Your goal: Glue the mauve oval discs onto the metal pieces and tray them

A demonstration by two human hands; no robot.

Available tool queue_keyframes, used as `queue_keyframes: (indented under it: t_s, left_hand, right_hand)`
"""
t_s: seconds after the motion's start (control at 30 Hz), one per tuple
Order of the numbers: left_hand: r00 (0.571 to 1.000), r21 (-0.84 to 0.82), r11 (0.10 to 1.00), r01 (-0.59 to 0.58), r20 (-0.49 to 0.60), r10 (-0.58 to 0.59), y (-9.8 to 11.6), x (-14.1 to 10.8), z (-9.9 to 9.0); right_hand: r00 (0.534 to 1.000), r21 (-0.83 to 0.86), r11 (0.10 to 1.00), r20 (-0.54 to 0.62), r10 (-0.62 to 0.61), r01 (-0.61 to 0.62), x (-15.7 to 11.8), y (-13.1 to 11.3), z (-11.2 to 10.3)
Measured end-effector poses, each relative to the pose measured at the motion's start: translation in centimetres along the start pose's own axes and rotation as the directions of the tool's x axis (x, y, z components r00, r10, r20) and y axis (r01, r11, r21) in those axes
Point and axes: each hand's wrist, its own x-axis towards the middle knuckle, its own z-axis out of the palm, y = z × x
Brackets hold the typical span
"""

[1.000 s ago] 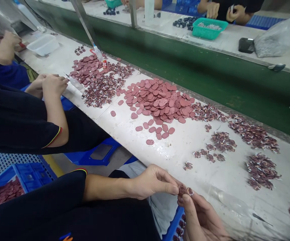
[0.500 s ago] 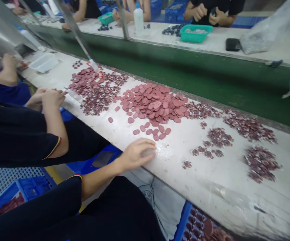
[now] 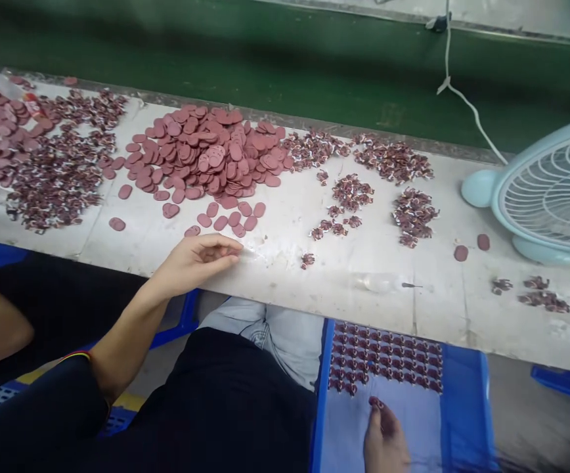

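The view has swung right and down since half a second ago: the far table and the people across the belt are gone from sight, and a pale blue fan (image 3: pixel 551 190) now stands at the right end of the tabletop (image 3: pixel 373 263).

The left hand (image 3: pixel 199 257) has drawn back from the loose discs toward the near edge. It lies there palm down, fingers loosely together and slightly curled, tips resting on the surface; I cannot tell whether it pinches anything. The nearest disc (image 3: pixel 192 231) sits just beyond its knuckles, at the front of the big pile of discs (image 3: pixel 206 154) in the middle of the tabletop.

The right hand (image 3: pixel 386 437), unseen in that earlier frame, now shows low down over the blue tray (image 3: pixel 462 407) below the near edge. Its fingertips pinch a small dark red piece (image 3: pixel 376 402) and set it just under the rows of pieces (image 3: pixel 386 358) that fill the tray's far part.

Heaps of small pieces (image 3: pixel 413 213) lie right of the disc pile, toward the back edge.
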Motion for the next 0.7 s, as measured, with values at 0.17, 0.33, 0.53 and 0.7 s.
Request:
queue_keyframes:
  t_s: [0.17, 0.33, 0.53, 0.7]
  left_hand:
    - [0.998, -0.363, 0.930, 0.064, 0.044, -0.052, 0.7, 0.0, 1.4]
    - [0.992, -0.554, 0.823, 0.126, 0.077, -0.100, 1.0, -0.1, 1.6]
    - [0.980, -0.543, 0.816, 0.200, 0.089, -0.180, 1.0, -0.4, 1.1]
    - [0.959, -0.567, 0.773, 0.284, 0.157, -0.237, 1.3, -1.0, 1.5]
  right_hand:
    - [0.992, -0.154, 0.983, 0.088, -0.088, 0.101, 1.0, 3.4, 2.7]
    - [0.989, -0.203, 0.970, 0.092, -0.116, 0.133, 1.9, 3.4, 4.0]
    - [0.986, -0.124, 0.981, 0.086, -0.142, 0.152, 0.9, 0.5, 2.8]
    - [0.992, 0.040, 0.997, -0.112, -0.058, 0.063, -1.1, -6.3, -0.7]
